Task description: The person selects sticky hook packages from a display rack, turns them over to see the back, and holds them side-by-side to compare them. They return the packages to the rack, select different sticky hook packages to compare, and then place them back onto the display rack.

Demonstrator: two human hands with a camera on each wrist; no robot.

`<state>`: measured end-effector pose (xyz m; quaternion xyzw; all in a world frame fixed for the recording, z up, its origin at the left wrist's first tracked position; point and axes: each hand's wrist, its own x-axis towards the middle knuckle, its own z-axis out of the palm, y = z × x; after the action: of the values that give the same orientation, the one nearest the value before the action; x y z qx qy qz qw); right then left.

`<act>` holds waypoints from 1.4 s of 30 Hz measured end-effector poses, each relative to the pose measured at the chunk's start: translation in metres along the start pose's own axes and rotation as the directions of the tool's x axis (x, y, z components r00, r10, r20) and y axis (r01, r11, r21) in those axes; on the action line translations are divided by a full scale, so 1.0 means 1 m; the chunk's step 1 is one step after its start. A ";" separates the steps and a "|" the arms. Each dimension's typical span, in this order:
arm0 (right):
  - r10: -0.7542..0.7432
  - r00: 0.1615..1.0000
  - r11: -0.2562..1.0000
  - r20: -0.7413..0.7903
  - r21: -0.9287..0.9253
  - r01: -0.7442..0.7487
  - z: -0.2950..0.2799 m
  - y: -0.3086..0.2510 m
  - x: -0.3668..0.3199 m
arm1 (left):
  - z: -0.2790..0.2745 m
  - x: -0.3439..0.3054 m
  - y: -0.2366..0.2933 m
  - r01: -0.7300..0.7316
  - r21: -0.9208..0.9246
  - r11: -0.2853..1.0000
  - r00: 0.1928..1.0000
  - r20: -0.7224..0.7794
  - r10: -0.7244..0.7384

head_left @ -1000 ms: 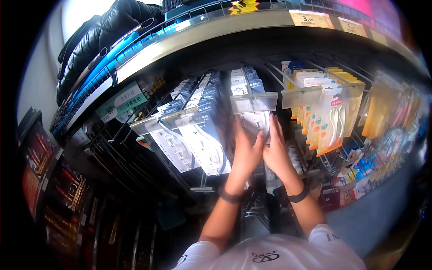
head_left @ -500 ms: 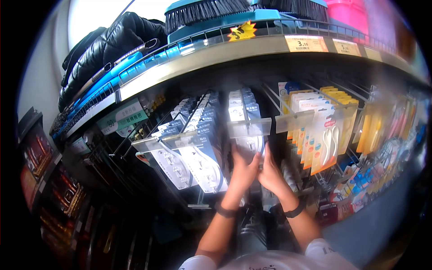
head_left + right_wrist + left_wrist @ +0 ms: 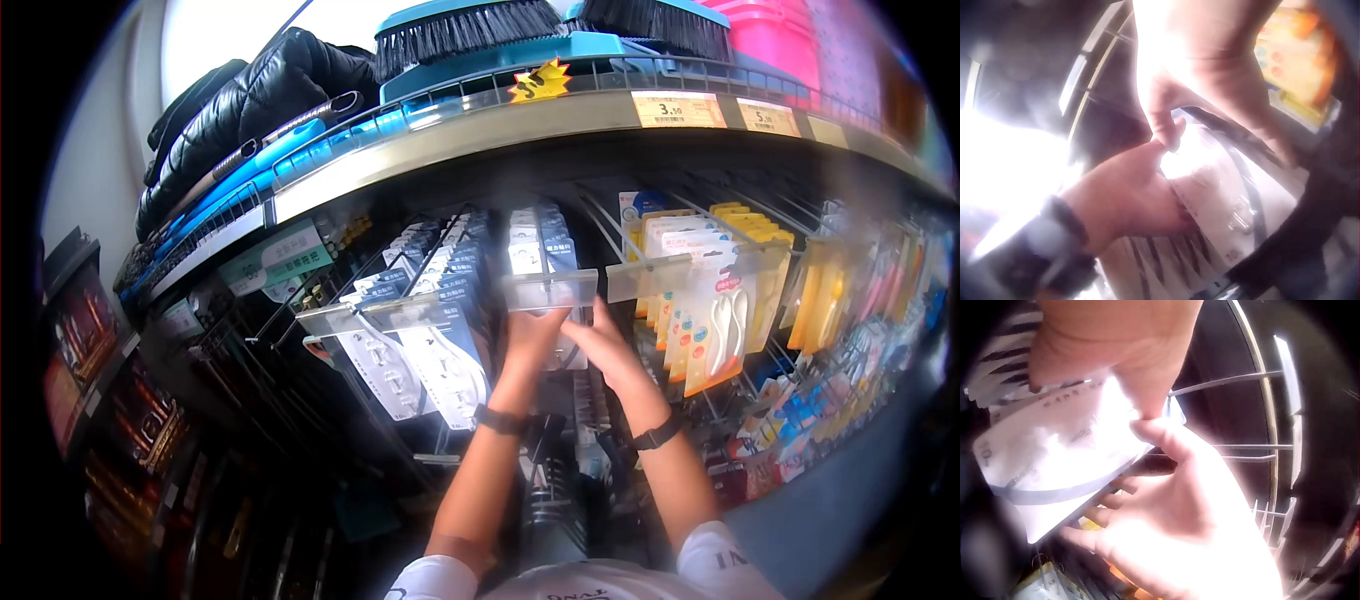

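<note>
Both hands are at the middle row of hanging packs of adhesive hooks, white cards with clear plastic hooks. My left hand (image 3: pixel 535 335) grips the front pack (image 3: pixel 1066 444) from its left side, the thumb reaching across the lower front. From the right side my right hand (image 3: pixel 608 345) holds the same pack, its fingers (image 3: pixel 1094 540) along the edge and behind. The two thumbs meet near the pack's bottom end. In the head view a clear label holder (image 3: pixel 550 289) and the hands hide much of the pack; more cards line up behind it.
Two more rows of hook packs (image 3: pixel 450 360) hang at the left. Orange-edged packs (image 3: pixel 715 330) with white utensils hang at the right. A shelf edge (image 3: pixel 450 130) with price tags runs overhead, with teal brushes (image 3: pixel 470 35) above it. Metal pegs stick out.
The head view has tilted up, so the shelf and packs sit lower in it. My left hand has turned across the pack's front, while my right stays at its right side.
</note>
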<state>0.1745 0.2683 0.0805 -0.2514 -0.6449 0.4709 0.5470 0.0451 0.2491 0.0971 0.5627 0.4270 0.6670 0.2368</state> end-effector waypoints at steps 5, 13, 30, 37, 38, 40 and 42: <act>0.186 0.982 0.945 -0.038 0.280 -0.168 -0.003 -0.038 0.000 | -0.003 0.006 0.005 0.049 -0.013 0.999 0.997 0.053 -0.048; 0.307 0.947 0.860 0.092 0.400 -0.318 -0.008 0.006 0.043 | 0.004 -0.003 0.008 0.157 -0.078 0.984 0.987 0.042 -0.154; 0.346 0.932 0.907 -0.109 0.292 -0.303 -0.004 0.010 0.056 | 0.004 0.004 -0.004 0.111 -0.192 0.975 0.953 -0.257 -0.159; 0.344 0.939 0.872 0.012 0.367 -0.324 -0.002 -0.006 0.043 | 0.005 0.016 -0.004 0.189 -0.471 0.862 0.856 -0.351 -0.380; 0.347 0.938 0.877 -0.013 0.360 -0.319 0.000 -0.011 0.041 | 0.006 0.020 -0.008 0.168 -0.468 0.867 0.862 -0.358 -0.360; 0.326 0.945 0.889 -0.020 0.345 -0.300 -0.005 0.024 0.057 | 0.006 0.028 -0.020 0.128 -0.518 0.846 0.871 -0.349 -0.346; 0.316 0.949 0.878 0.022 0.373 -0.301 -0.007 0.035 0.062 | 0.006 0.041 -0.036 0.090 -0.615 0.784 0.881 -0.318 -0.351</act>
<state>0.1570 0.3378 0.0786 -0.2519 -0.4848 0.6603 0.5153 0.0339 0.3027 0.0895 0.2523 0.3062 0.8359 0.3794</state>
